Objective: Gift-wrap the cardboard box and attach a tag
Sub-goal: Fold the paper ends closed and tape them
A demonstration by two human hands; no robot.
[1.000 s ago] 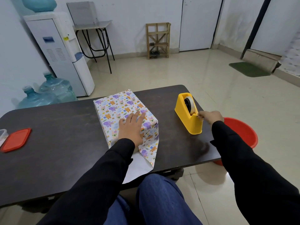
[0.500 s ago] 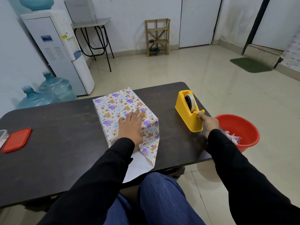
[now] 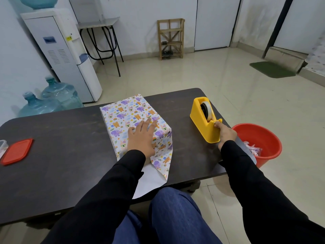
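**Box** (image 3: 126, 113): one, covered in animal-print wrapping paper (image 3: 161, 155), standing mid-way along the dark table (image 3: 61, 147). The near end is not closed. A flap of paper, white side up, lies toward the person and hangs past the table's near edge.

**Left hand** (image 3: 141, 138): one, fingers spread flat, pressing on the box's top.

**Right hand** (image 3: 226, 133): one, fingertips pinched together at the cutter end of the tape dispenser (image 3: 202, 124). Whether tape lies between them cannot be made out.

**Tape dispenser**: one, yellow, right of the box and apart from it. It holds one tape roll (image 3: 207, 110), half hidden in the housing.

**Bucket** (image 3: 263, 136): one, red, on the floor just off the table's right end. Its pink-white contents are partly behind the right sleeve and unclear.

**Lid** (image 3: 17, 151): one, red, at the table's left end. Beside it is one clear container (image 3: 2, 145), cut off by the frame.

**Water bottles** (image 3: 61, 92): two on the floor behind the table — a third sits on top of the white cooler (image 3: 65, 55), cropped at the top.
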